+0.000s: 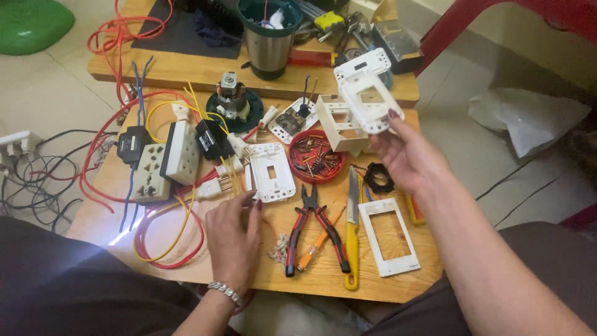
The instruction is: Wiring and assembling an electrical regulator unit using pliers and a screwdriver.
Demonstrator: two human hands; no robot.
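Head view: we see our right hand (407, 155) raised at about two o'clock over the wooden board (311, 280), its fingers closed around the lower edge of a white switch frame (368, 92), which is held up off the board and tilted toward us. Our left hand (235, 239) rests flat at about seven o'clock, fingers loosely spread and holding nothing, its fingertips touching the board just beside the white cover plate (270, 171) and the yellow wires (227, 168).

At the centre lie the red-handled pliers (314, 227), with the yellow-handled knife (352, 230) just to their right and a second white frame (388, 236) at five o'clock. The red dish of screws (317, 155) sits near twelve o'clock of the pliers, and the white socket block (180, 152) with its red wire loop (168, 249) is out at nine o'clock.

To handle the frame well, in our judgement, we should keep the pinch on its solid rim rather than on the thin inner bars, turn it slowly so the clips face us, and hold it clear of the open white box (339, 121) behind it.
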